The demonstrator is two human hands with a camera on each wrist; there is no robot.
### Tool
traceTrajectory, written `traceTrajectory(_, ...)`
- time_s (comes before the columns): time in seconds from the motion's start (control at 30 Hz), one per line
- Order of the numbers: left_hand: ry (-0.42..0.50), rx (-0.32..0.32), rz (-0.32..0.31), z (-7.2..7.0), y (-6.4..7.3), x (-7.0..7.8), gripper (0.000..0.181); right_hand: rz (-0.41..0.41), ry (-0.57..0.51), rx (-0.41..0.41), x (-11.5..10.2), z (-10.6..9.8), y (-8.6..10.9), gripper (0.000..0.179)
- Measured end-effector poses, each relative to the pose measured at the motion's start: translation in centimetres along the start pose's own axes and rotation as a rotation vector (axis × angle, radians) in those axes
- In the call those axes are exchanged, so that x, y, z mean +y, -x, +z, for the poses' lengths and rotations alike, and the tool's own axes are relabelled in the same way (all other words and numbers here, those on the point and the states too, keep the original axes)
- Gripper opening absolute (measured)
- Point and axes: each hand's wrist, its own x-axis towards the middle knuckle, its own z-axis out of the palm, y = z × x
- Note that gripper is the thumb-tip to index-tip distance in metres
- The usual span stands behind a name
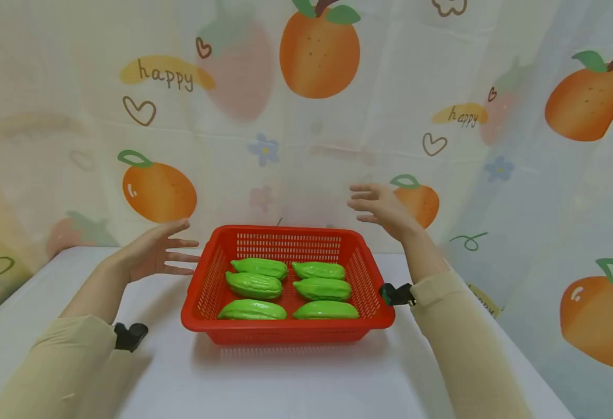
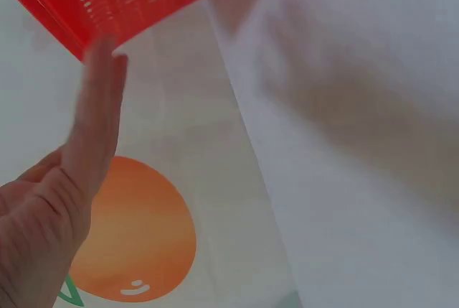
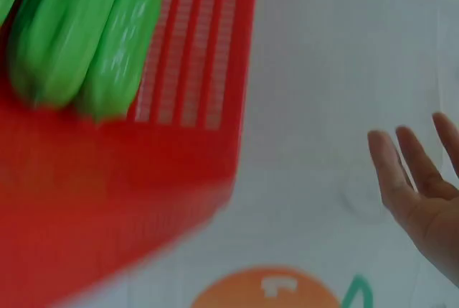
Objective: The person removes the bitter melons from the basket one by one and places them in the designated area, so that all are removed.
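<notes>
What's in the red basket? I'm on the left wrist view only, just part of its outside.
Observer: Six green gourds, laid in two columns of three, by the head view.
Operator: Where's the right hand? Holding anything?
Observer: It's raised near the far right corner of the basket; the right wrist view shows its fingers apart, with nothing in them.
Operator: Basket upright or tipped?
Observer: Upright on the white table, open top facing up.

Hand apart from red basket
</notes>
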Motion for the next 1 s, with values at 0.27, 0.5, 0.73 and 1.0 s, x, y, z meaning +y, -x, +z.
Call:
traceTrajectory(0.27,-0.038,-0.082,-0.022,0.4,-0.7,-1.3,0.076,0.005,-0.124,-0.231,-1.4,6.7,-3.1,0.055)
traceTrajectory(0.5,-0.024,-0.091,-0.017,1.3,-1.0,-1.8,0.081,0.063,-0.142,-0.329,-0.8,11.4,-5.0,0.048)
traceTrajectory(0.73,0.02,-0.103,0.001,1.5,-1.2,-2.2,0.079,0.17,-0.069,-0.372,0.0,14.0,-6.0,0.052)
traceTrajectory(1.0,0.037,-0.118,0.024,1.5,-1.2,-2.5,0.078,0.224,0.018,-0.358,0.7,15.7,-6.6,0.048)
